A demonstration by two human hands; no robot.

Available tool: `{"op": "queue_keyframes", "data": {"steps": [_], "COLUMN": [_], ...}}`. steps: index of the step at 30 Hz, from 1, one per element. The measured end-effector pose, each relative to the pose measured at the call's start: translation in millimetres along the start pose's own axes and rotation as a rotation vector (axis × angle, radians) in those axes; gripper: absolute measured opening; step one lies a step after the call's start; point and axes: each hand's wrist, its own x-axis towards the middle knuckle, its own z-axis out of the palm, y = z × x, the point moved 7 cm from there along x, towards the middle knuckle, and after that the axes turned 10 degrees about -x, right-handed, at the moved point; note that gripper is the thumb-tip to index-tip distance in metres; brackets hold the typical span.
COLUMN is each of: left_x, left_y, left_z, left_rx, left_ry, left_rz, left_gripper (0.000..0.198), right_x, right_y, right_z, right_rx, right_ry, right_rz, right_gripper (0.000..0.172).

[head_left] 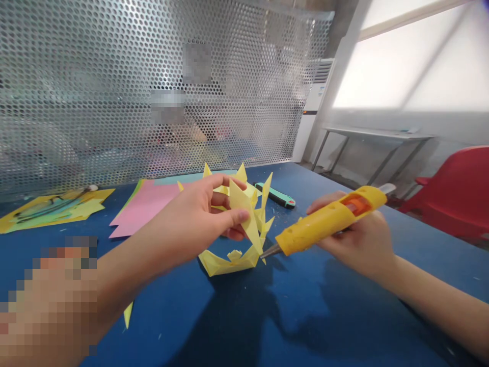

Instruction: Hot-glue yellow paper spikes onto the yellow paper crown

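A ring-shaped yellow folded-paper piece (229, 264) with pointed tips stands on the blue table. My left hand (221, 206) reaches over it, thumb and fingers closed on a pointed yellow paper flap (246, 216) at its right side. From the right, my right hand (359, 239) is wrapped round a yellow glue gun (321, 224). The gun's metal nozzle points left and down, at or very near the flap's lower tip; whether they touch is unclear.
Pink paper sheets (143, 206) and yellow paper (97, 196) lie at the left. A green and black cutter (280, 196) is behind the ring. Perforated metal sheeting (114, 102) borders the blue table (305, 331). A red chair (454, 193) stands at the right.
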Motion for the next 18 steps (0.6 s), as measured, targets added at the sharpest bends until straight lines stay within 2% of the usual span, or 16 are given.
{"op": "queue_keyframes", "data": {"steps": [5,10,18], "left_x": [1.7,1.2,-1.4], "left_y": [-0.2,-0.7,-0.7], "left_z": [-0.5,-2.4,5.7], "left_rx": [0.004,-0.016,-0.024], "left_ry": [0.004,0.017,-0.057], "left_rz": [-0.011,-0.008,-0.012], "left_gripper": [0.025,0.025,0.027], "right_x": [-0.4,0.8,0.4], "right_y": [-0.6,-2.8,5.2], "right_z": [-3.3,-3.3,1.2], "right_rx": [0.008,0.031,0.043], "right_ry": [0.037,0.02,-0.022], "right_rz": [0.005,-0.01,0.074], "right_gripper": [0.005,0.004,0.004]}}
